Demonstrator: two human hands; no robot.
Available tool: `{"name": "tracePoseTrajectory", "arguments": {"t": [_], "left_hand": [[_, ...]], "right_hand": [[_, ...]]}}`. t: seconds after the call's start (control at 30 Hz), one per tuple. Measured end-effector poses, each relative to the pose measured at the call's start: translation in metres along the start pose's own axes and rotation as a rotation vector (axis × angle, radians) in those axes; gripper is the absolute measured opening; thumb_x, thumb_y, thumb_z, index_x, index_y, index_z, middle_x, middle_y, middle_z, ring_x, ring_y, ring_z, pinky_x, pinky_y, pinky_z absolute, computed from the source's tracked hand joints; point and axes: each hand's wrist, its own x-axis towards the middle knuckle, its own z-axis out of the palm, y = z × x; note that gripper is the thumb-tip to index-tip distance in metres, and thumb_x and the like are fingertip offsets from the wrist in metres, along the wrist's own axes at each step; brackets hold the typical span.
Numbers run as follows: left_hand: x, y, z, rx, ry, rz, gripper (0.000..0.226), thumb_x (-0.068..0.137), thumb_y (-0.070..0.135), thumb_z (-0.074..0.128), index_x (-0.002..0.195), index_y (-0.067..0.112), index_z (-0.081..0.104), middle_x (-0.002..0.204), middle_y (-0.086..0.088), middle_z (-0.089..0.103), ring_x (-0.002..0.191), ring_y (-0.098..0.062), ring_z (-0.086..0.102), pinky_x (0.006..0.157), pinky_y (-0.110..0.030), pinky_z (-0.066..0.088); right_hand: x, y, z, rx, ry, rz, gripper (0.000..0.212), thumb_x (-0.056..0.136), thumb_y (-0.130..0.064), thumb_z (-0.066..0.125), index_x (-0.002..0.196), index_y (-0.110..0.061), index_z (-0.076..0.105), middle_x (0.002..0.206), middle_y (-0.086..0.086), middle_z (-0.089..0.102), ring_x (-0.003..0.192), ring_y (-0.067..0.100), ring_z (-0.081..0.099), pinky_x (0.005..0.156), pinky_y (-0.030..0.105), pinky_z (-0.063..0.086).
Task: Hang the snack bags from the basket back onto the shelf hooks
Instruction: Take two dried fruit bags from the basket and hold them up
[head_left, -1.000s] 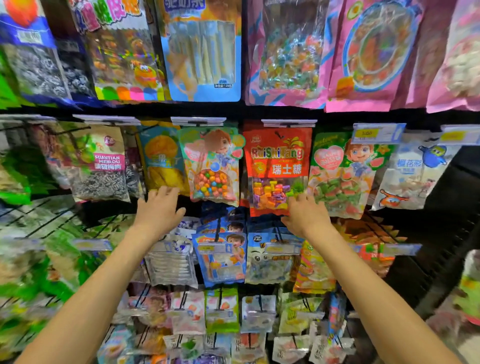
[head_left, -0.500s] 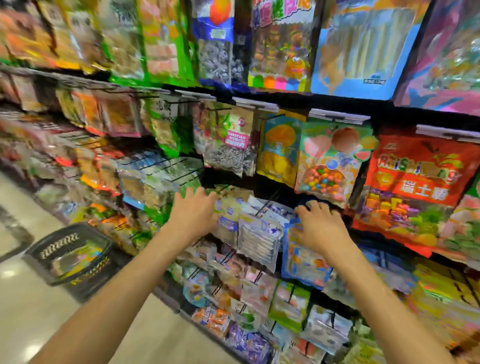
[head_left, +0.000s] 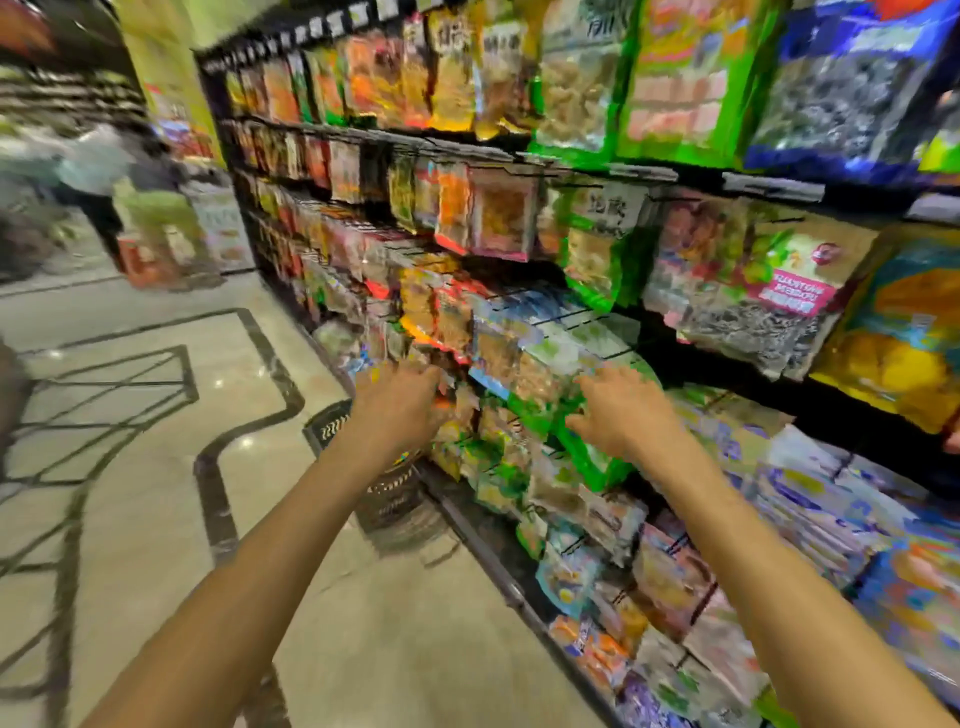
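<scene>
The picture is smeared by motion. A black shopping basket (head_left: 332, 428) stands on the floor at the foot of the shelf, mostly hidden behind my left forearm. My left hand (head_left: 397, 402) is stretched out above the basket with loose fingers and holds nothing. My right hand (head_left: 618, 410) reaches forward with spread fingers in front of green snack bags (head_left: 587, 457) hanging low on the shelf, and it is empty too. Many snack bags (head_left: 753, 301) hang in rows on the shelf hooks to the right.
The shelf wall (head_left: 467, 150) runs away along the right into the distance. Beige tiled floor (head_left: 156, 415) with dark lines fills the left. A blurred person (head_left: 98, 171) and a display stand (head_left: 171, 244) are at the far end of the aisle.
The view has swung left and down the aisle. Both hands have come away from the candy bags and moved left, and the basket now lies under my left arm.
</scene>
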Motion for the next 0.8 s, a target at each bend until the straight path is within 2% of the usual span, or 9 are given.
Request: {"name": "tracePoseTrajectory", "arguments": {"t": [0.13, 0.33, 0.43, 0.6, 0.8], "left_hand": [[-0.001, -0.095, 0.016, 0.029, -0.020, -0.067, 0.052, 0.094, 0.055, 0.049, 0.135, 0.022, 0.048, 0.136, -0.011, 0.050, 0.128, -0.035, 0.044, 0.102, -0.055, 0.039], [-0.005, -0.214, 0.032, 0.053, -0.058, -0.183, 0.052, 0.095, 0.052, 0.049, 0.139, 0.025, 0.043, 0.139, -0.009, 0.049, 0.129, -0.033, 0.043, 0.104, -0.052, 0.037], [0.001, -0.253, 0.040, 0.032, -0.089, -0.227, 0.053, 0.095, 0.050, 0.050, 0.142, 0.027, 0.040, 0.139, -0.010, 0.049, 0.128, -0.034, 0.044, 0.104, -0.052, 0.037], [0.025, -0.306, 0.065, 0.043, -0.127, -0.286, 0.056, 0.095, 0.050, 0.051, 0.143, 0.024, 0.039, 0.144, -0.011, 0.046, 0.130, -0.034, 0.043, 0.104, -0.050, 0.037], [0.092, -0.361, 0.099, 0.057, -0.202, -0.299, 0.055, 0.095, 0.049, 0.051, 0.142, 0.024, 0.040, 0.143, -0.009, 0.048, 0.130, -0.033, 0.044, 0.104, -0.050, 0.039]], "right_hand": [[0.037, -0.090, -0.005, 0.029, 0.037, -0.089, 0.058, 0.097, -0.052, 0.047, 0.143, -0.016, 0.041, 0.144, 0.014, 0.042, 0.134, 0.035, 0.038, 0.107, 0.048, 0.036], [0.094, -0.200, 0.003, 0.039, -0.036, -0.192, 0.059, 0.100, -0.050, 0.043, 0.148, -0.018, 0.034, 0.150, 0.014, 0.037, 0.136, 0.036, 0.036, 0.108, 0.052, 0.036], [0.125, -0.238, 0.006, 0.045, -0.072, -0.248, 0.056, 0.098, -0.051, 0.048, 0.143, -0.018, 0.041, 0.149, 0.013, 0.036, 0.134, 0.037, 0.037, 0.105, 0.052, 0.039], [0.185, -0.293, 0.016, 0.020, -0.086, -0.330, 0.057, 0.098, -0.050, 0.049, 0.143, -0.016, 0.041, 0.144, 0.015, 0.041, 0.133, 0.038, 0.037, 0.101, 0.052, 0.040], [0.271, -0.343, 0.035, 0.058, -0.144, -0.370, 0.056, 0.097, -0.049, 0.050, 0.139, -0.013, 0.043, 0.138, 0.016, 0.044, 0.129, 0.038, 0.040, 0.103, 0.052, 0.039]]}}
